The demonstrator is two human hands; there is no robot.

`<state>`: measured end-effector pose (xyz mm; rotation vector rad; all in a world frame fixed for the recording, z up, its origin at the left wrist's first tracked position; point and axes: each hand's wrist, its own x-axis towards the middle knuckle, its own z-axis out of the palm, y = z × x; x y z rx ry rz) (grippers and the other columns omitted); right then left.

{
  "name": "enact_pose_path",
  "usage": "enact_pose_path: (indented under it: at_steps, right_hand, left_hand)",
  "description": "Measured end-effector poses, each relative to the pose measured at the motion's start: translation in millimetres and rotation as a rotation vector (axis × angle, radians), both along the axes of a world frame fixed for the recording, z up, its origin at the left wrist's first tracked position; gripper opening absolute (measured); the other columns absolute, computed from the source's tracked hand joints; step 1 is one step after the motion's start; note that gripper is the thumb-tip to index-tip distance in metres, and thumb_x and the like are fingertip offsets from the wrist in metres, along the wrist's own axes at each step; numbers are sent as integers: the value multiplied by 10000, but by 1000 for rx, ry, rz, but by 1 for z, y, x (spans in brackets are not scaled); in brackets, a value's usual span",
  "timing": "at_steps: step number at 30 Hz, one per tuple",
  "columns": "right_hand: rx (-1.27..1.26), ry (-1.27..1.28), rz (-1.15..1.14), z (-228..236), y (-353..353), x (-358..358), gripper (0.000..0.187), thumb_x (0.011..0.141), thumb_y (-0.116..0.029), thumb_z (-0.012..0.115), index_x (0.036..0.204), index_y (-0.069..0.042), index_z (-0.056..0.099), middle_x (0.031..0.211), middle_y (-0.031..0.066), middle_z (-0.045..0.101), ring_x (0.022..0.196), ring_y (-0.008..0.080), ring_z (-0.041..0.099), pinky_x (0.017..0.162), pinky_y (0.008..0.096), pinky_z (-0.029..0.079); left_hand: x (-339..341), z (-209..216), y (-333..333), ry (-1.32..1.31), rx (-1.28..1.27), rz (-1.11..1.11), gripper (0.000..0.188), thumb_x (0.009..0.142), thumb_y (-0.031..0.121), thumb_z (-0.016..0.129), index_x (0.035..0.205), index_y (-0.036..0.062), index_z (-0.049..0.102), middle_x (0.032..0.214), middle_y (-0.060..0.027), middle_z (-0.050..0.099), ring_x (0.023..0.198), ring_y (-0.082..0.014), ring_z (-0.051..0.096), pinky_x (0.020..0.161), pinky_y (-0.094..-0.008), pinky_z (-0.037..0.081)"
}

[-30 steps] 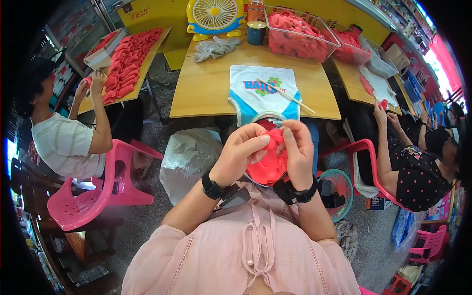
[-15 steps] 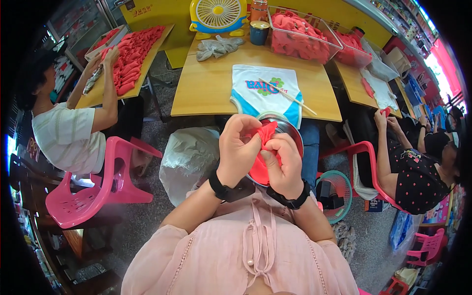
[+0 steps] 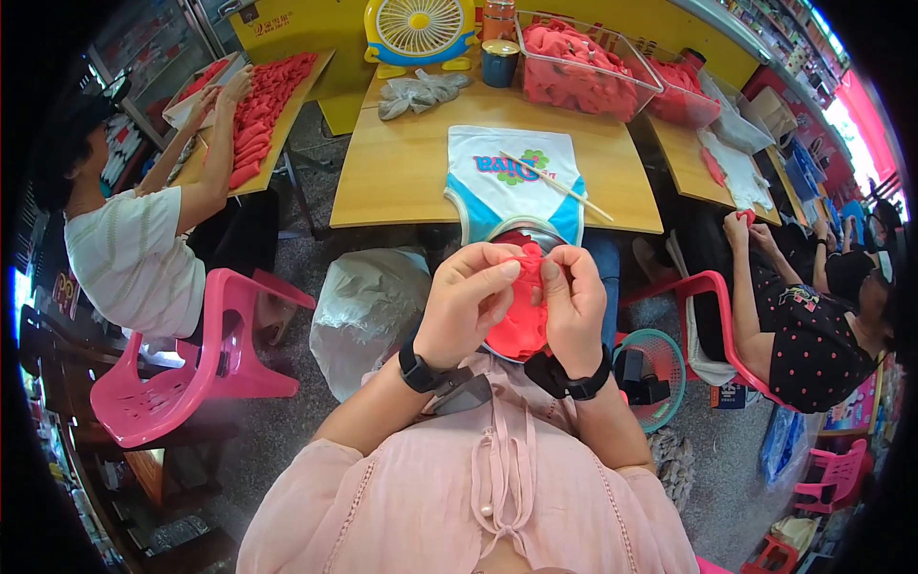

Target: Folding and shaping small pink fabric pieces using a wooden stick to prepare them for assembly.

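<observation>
A red piece of cloth [image 3: 521,323] is pinched at its upper edge between my two hands. Thumb and fingertips of my left hand [image 3: 470,295] close on one side of it, and those of my right hand [image 3: 576,311] on the other. Below the pinch the cloth spreads down over a round metal bowl at my lap, mostly hidden by cloth and hands. Just beyond, a white and blue garment [image 3: 507,153] with a colourful print hangs over the table's near edge. Across it lies a thin wooden stick [image 3: 572,192].
On the wooden table [image 3: 392,182] stand a yellow fan [image 3: 421,33], a dark mug [image 3: 499,63], grey gloves [image 3: 421,93] and a clear bin [image 3: 583,91] of red pieces. White sack [image 3: 368,316] left, green basket [image 3: 655,392] right. People sit on both sides.
The bunched red cloth now hangs more spread out below my fingers. My right hand has shifted slightly right and turned more upright. The person at left reaches farther toward the box.
</observation>
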<state>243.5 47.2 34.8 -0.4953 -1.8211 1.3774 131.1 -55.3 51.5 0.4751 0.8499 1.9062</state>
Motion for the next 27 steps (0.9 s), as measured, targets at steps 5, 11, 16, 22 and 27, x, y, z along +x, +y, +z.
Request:
enact_pose_path:
  at_steps: [5, 11, 16, 22, 27]
  right_hand:
    - [-179, 66, 76, -3, 1, -6, 104, 978, -104, 557, 941, -7, 569, 759, 9, 545, 610, 69, 507, 548, 217, 413]
    - [-70, 64, 63, 3, 7, 1, 86, 969, -78, 560, 944, 1, 580, 790, 28, 567, 672, 88, 548, 601, 222, 441]
    - [263, -159, 110, 9, 39, -14, 70, 915, -52, 592, 930, 11, 621, 832, 136, 653, 754, 218, 643, 684, 306, 499]
    - [955, -576, -150, -44, 185, -46, 121, 871, -159, 598, 885, -47, 641, 884, 156, 640, 908, 353, 591, 802, 439, 473]
    - [842, -725, -16, -50, 211, -51, 106, 842, -142, 639, 890, -47, 640, 887, 158, 626, 906, 344, 591, 806, 435, 476]
  left_hand:
    - [-7, -11, 0, -396, 194, -295, 199, 1001, 228, 491, 918, 59, 552, 642, -16, 530, 357, -70, 317, 362, -228, 218]
    - [-8, -7, 0, 204, -27, -214, 101, 924, 153, 653, 938, 58, 620, 664, 55, 532, 489, -5, 381, 430, -185, 254]
    - [-17, -8, -4, -85, 36, -160, 79, 930, 127, 638, 971, 60, 627, 776, 39, 588, 525, -10, 422, 445, -175, 289]
    - [-28, -23, 10, 85, -50, 24, 172, 921, 100, 640, 1066, 52, 561, 804, 5, 627, 498, -28, 431, 415, -175, 275]
    - [-34, -26, 4, -29, -62, 91, 264, 914, 77, 639, 1144, 49, 513, 805, -12, 628, 495, -38, 431, 406, -182, 263]
